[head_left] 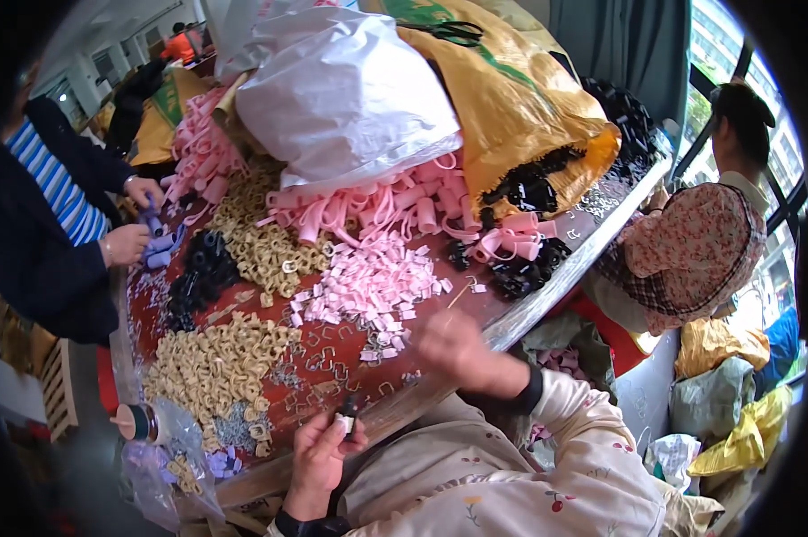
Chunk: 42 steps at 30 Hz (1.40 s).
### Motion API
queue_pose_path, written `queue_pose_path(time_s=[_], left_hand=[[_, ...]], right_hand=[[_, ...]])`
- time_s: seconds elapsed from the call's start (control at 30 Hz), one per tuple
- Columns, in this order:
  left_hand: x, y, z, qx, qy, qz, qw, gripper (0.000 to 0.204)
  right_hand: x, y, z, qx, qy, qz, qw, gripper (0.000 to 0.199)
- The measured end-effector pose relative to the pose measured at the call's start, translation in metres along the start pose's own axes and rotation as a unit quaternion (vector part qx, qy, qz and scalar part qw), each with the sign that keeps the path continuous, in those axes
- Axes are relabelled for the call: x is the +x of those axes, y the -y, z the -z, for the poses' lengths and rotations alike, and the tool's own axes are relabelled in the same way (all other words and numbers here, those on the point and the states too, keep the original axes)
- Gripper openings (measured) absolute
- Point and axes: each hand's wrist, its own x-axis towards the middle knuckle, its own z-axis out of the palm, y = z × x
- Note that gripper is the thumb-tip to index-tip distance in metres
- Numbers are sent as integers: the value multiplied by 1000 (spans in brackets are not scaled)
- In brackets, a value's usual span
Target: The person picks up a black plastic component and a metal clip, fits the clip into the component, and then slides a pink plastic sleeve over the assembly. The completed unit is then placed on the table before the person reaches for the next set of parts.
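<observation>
At the near edge of the red worktable point(547, 295), our left hand point(319, 452) pinches a small black clip point(346, 416) while our blurred right hand point(453, 345) reaches toward the pink pieces point(373, 282); we cannot tell its grip. Beige clips point(216, 362) lie heaped at left, with big unsorted piles beyond: much seems left.

Bright daylight from the window point(735, 107) at right, soft shadows, slight glare on the white bag point(341, 89), right hand point(453, 345) motion-blurred, heavy fisheye bending and black vignette at edges, far corner possibly out of focus.
</observation>
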Motion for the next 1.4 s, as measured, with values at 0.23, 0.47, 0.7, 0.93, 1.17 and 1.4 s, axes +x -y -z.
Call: queue_pose_path(time_s=[0.23,0.47,0.7,0.93,1.17,1.4], left_hand=[[9,7,-8,-5,4,-25,1000,27],[12,10,-10,-21,-28,-15,999,28],[9,6,-4,-4,-63,-14,998,29],[9,-8,-18,-20,-30,-19,999,30],[-5,-11,-9,70,-33,-5,997,27],[-6,-3,0,26,-36,0,999,26]], right_hand=[[-75,-138,54,-405,51,-306,860,23],[-69,-149,62,-332,123,-386,852,28],[-17,-80,93,-201,23,-300,932,34],[21,13,23,306,111,-144,934,35],[22,43,-9,451,140,-133,872,38],[16,57,-13,404,181,-151,884,41]])
